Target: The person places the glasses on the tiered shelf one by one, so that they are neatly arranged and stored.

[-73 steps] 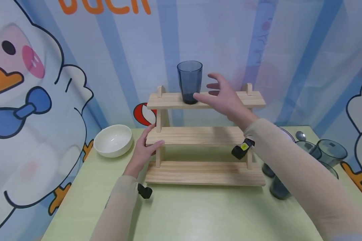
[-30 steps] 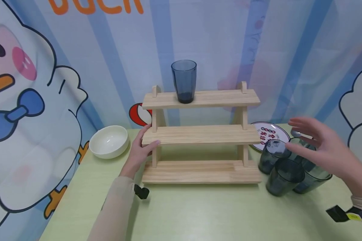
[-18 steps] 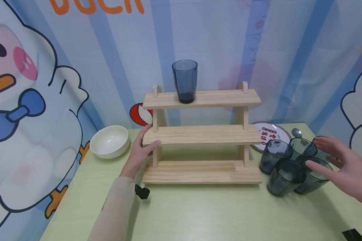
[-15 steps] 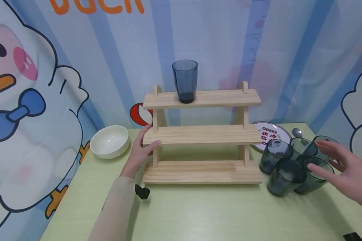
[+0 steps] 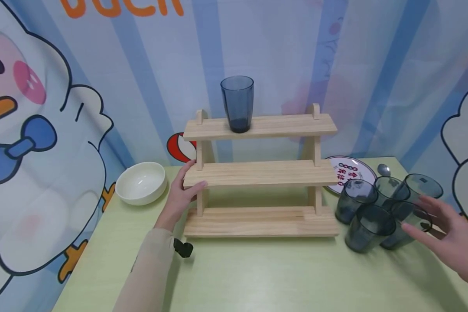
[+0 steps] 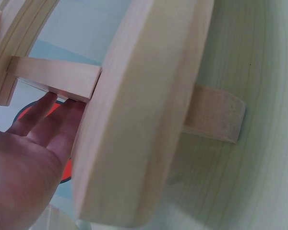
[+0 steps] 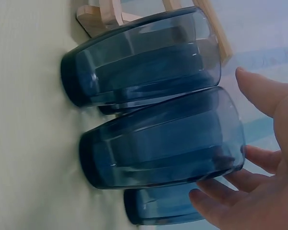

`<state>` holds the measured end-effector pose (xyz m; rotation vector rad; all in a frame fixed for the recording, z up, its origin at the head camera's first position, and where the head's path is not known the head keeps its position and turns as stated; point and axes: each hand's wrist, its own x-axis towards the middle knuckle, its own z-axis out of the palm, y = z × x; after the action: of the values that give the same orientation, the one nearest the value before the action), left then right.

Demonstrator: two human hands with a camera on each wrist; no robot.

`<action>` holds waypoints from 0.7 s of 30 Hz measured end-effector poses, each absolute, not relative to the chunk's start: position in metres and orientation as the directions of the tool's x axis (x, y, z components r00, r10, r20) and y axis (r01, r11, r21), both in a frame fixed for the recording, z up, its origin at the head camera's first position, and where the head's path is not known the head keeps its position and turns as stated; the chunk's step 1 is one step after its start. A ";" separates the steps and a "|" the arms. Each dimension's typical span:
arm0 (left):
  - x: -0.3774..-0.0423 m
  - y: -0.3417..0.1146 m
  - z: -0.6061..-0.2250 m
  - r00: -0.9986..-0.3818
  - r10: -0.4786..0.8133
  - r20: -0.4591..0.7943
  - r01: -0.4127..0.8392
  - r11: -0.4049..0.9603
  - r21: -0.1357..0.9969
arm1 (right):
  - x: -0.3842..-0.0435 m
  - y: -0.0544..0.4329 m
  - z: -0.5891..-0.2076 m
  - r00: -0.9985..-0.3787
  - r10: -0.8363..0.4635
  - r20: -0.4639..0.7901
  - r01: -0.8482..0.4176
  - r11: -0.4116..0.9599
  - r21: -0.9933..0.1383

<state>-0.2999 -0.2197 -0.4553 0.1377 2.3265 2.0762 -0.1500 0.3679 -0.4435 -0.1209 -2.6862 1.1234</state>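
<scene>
My left hand grips the left end of the middle tier of a three-tier wooden display shelf, thumb along the front edge. In the left wrist view its fingers reach behind the board to the upright. On the top tier stands a blue-grey drinking glass. At the right, my right hand is spread around the rim of the near right glass in a cluster of similar glasses. The fingers lie along its far side; the thumb is apart from it.
Several upright glasses stand close together, among them a front one and a back right one. Behind them are a printed plate and a spoon. A white bowl sits left of the shelf. A patterned curtain hangs behind.
My right hand has left the glass on the top tier, swung down to the right over the cluster, and lowered around the near right glass. My left hand has stayed on the shelf.
</scene>
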 end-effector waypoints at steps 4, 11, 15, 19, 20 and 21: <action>-0.300 -0.220 -0.455 -0.996 0.079 0.045 0.054 0.109 0.993 | -0.149 0.372 -0.455 -0.974 0.185 0.132 0.030 0.681 -0.732; -0.300 -0.221 -0.457 -0.995 0.086 0.047 0.055 0.102 0.993 | -0.152 0.377 -0.471 -0.962 0.172 0.209 -0.045 0.659 -0.750; -0.300 -0.220 -0.456 -0.995 0.087 0.052 0.060 0.098 0.993 | -0.154 0.377 -0.475 -0.960 0.182 0.214 -0.045 0.652 -0.757; -0.299 -0.220 -0.456 -0.996 0.080 0.050 0.058 0.099 0.993 | -0.156 0.377 -0.478 -0.959 0.190 0.212 -0.045 0.633 -0.773; -0.299 -0.220 -0.456 -0.996 0.077 0.050 0.058 0.101 0.993 | -0.156 0.377 -0.479 -0.958 0.195 0.210 -0.042 0.628 -0.777; -0.299 -0.220 -0.455 -0.996 0.077 0.048 0.056 0.105 0.993 | -0.156 0.376 -0.479 -0.957 0.201 0.208 -0.039 0.623 -0.781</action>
<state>-0.2986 -0.2195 -0.4553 0.1404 2.3234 2.0868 -0.1558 0.3763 -0.4792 -0.1317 -2.5725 1.2480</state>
